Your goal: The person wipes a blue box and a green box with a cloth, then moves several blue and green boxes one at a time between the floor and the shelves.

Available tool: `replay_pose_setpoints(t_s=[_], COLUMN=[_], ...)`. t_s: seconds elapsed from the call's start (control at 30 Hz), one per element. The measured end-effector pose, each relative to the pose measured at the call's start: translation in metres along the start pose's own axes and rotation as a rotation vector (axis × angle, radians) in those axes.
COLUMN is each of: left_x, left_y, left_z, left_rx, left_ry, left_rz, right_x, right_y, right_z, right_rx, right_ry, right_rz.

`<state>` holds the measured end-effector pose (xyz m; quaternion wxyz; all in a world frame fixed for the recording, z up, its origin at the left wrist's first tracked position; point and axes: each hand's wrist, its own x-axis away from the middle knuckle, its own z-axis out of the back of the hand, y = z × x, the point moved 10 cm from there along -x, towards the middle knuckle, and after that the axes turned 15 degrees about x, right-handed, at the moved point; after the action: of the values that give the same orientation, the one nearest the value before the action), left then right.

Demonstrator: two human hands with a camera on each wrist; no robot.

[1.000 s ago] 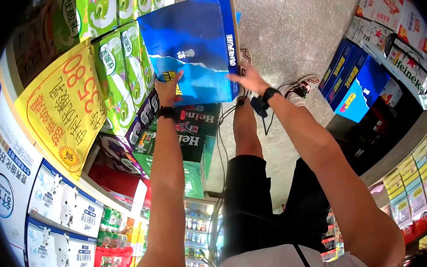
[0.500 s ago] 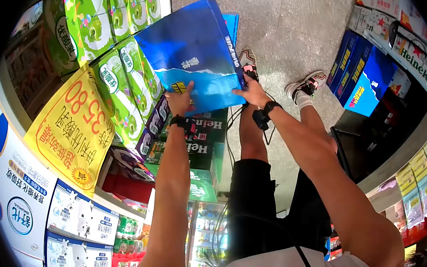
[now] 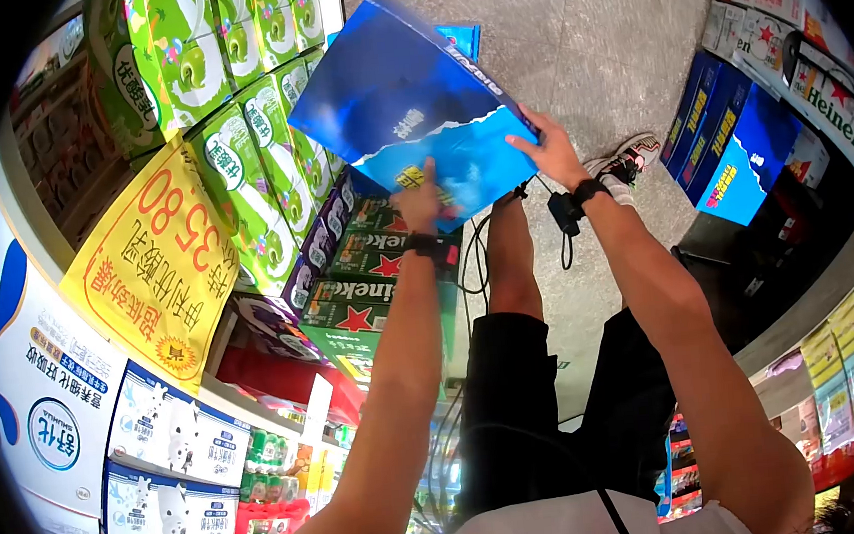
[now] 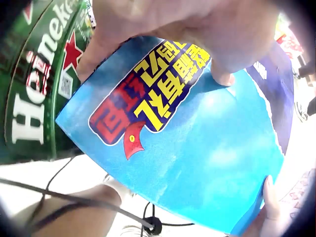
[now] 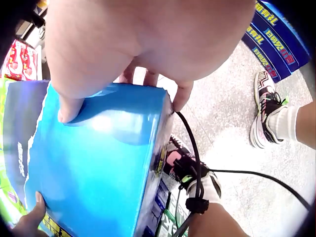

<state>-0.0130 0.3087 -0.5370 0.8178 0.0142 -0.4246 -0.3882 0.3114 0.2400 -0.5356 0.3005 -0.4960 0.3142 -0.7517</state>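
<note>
**Shopper lifts a large blue cardboard carton [image 3: 404, 98] with both hands beside a shop's drinks display**

From left: a yellow paper price sign [image 3: 161, 263] leans against stacked green-and-white printed milk boxes [image 3: 237, 141]. Just right of them the blue carton hangs tilted in the air. Its long axis runs away from the person, and its near end is above the green Heineken beer cases [image 3: 359, 292], apparently clear of them. The left hand [image 3: 422, 202] has its grip on the near left corner, thumb pressed on the printed face and fingers curled round the edge. The right hand [image 3: 548, 152] clasps the near right corner, thumb on top and fingers round the side. The whole carton lies beyond both grips, with neither hand plainly nearer. At right, dark blue cardboard cases [image 3: 729, 153] stand on the speckled grey stone floor [image 3: 578, 24].
</note>
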Motion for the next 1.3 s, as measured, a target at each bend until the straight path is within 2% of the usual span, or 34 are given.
replay_pose_setpoints(t_s=[0.03,0.07,0.13,0.17,0.2,0.27,0.3,0.33,0.37,0.4,0.43,0.47,0.53,0.57,0.6,0.63,0.67,0.77,0.8,0.83,0.87,0.97,1.0,1.03,1.07,1.1,1.3], left_x=[0.004,0.015,0.057,0.048,0.027,0.016,-0.013,-0.054,-0.011,-0.018,-0.016,-0.015,-0.056,-0.062,-0.058,-0.08,-0.085,-0.108,-0.118,-0.129,-0.132,-0.131,-0.128,-0.126,-0.129,-0.126,-0.101], left_y=[-0.014,0.0,0.023,0.017,0.016,0.008,0.022,0.021,0.153,0.191,0.238,0.27,0.295,0.296,0.294,0.287,0.289,0.271,0.263,0.249,0.241,0.235,0.238,0.242,0.239,0.242,0.242], left_z=[-0.005,-0.003,-0.016,-0.012,-0.016,-0.022,0.008,0.022,0.05,0.058,0.063,0.07,0.05,0.027,0.002,-0.012,-0.012,-0.019,-0.018,-0.012,-0.005,-0.001,-0.002,-0.001,0.001,0.0,-0.009], left_rx=[-0.02,-0.023,0.237,0.236,0.046,-0.339,-0.486,-0.615,-0.702,-0.632,-0.504,-0.367,-0.353,-0.266,-0.174,-0.252,-0.257,-0.207,-0.218,-0.197,-0.181,-0.136,-0.128,-0.109,-0.151,-0.145,-0.085], left_ry=[0.065,0.058,-0.103,-0.117,-0.383,-0.891,-0.516,-0.535,-0.175,-0.192,-0.103,-0.01,-0.087,-0.369,-0.635,-0.719,-0.718,-0.795,-0.795,-0.771,-0.745,-0.733,-0.734,-0.716,-0.71,-0.705,-0.721], left_rz=[0.135,0.135,0.354,0.354,0.217,-0.077,0.052,0.095,-0.345,-0.29,-0.523,-0.745,-0.899,-0.647,-0.383,-0.403,-0.401,-0.186,-0.188,-0.099,-0.009,0.025,-0.001,-0.035,0.007,-0.013,0.014], right_x=[-0.005,-0.005,-0.002,0.0,0.003,0.015,0.018,0.021,0.025,0.03,0.034,0.039,0.044,0.042,0.04,0.042,0.045,0.045,0.047,0.049,0.054,0.069,0.069,0.069,0.067,0.061,0.069], right_y=[0.002,0.001,0.011,0.016,0.022,0.025,0.024,0.026,0.042,0.055,0.057,0.063,0.065,0.062,0.063,0.064,0.07,0.081,0.08,0.075,0.074,0.075,0.072,0.071,0.072,0.063,0.065], right_z=[0.008,0.015,0.04,0.048,0.048,0.047,0.045,0.039,0.027,0.018,0.019,0.01,-0.02,-0.037,-0.04,-0.045,-0.052,-0.064,-0.068,-0.073,-0.08,-0.096,-0.095,-0.095,-0.095,-0.095,-0.075], right_rx=[-0.027,-0.025,-0.01,-0.021,-0.013,0.114,0.146,0.151,-0.058,-0.268,-0.258,-0.416,-0.753,-0.927,-0.936,-0.977,-1.015,-1.03,-1.008,-0.911,-0.934,-0.808,-0.82,-0.948,-1.077,-1.219,-1.21], right_ry=[0.051,0.056,0.113,0.135,0.144,0.302,0.326,0.333,0.329,0.325,0.337,0.294,0.197,0.142,0.142,0.093,0.043,-0.039,-0.065,-0.153,-0.149,-0.261,-0.246,-0.182,-0.119,-0.13,0.045], right_rz=[0.044,0.039,-0.127,-0.127,-0.132,-0.115,-0.112,-0.121,-0.215,-0.308,-0.32,-0.382,-0.493,-0.537,-0.535,-0.552,-0.571,-0.533,-0.503,-0.454,-0.457,-0.519,-0.511,-0.555,-0.597,-0.508,-0.523])
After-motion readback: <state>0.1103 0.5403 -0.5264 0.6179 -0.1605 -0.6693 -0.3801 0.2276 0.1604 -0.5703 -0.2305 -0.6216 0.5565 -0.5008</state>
